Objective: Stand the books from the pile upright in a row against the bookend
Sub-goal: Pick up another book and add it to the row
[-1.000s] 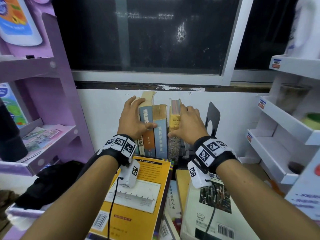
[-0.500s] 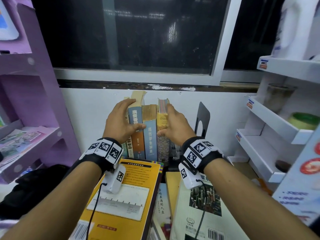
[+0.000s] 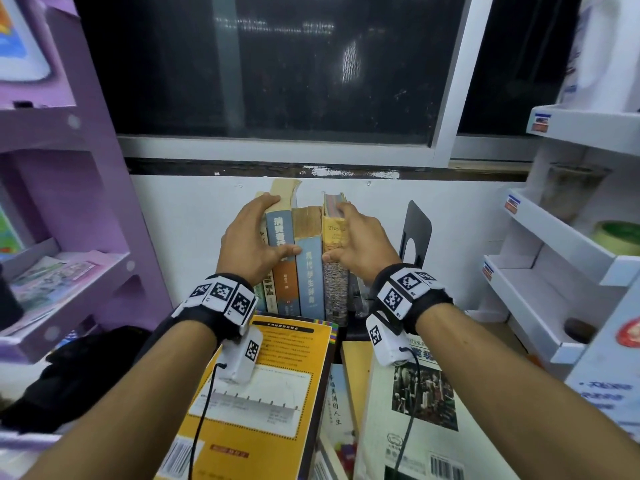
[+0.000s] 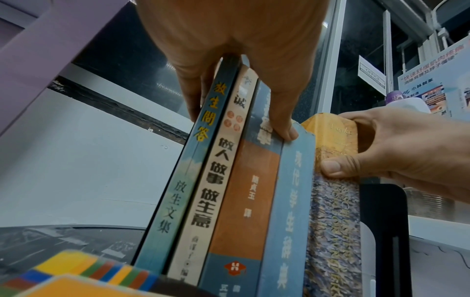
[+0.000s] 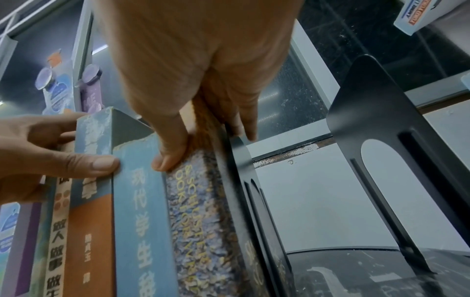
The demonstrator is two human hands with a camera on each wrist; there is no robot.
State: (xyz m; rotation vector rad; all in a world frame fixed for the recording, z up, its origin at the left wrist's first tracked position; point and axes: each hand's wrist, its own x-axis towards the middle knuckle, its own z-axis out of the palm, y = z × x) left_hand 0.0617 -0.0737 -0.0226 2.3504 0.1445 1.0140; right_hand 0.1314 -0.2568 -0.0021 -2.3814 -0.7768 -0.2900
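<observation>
Both hands clasp a row of upright books, with the black bookend on the right hand's side

Left hand curls over the blue-and-orange book at the row's left, thumb across its spine; right hand pinches the thick yellow-topped book at the end nearest the bookend, thumb on its spine. Spines face the person, long axes vertical, the leftmost slim books leaning toward the bookend. The right hand is nearer it, so any push toward it looks to be that hand's. From the head view a gap seems to separate row and bookend; the right wrist view shows a second dark upright plate touching the thick book, and the arched bookend standing apart. More books lie flat, nearer the person than the bookend
</observation>
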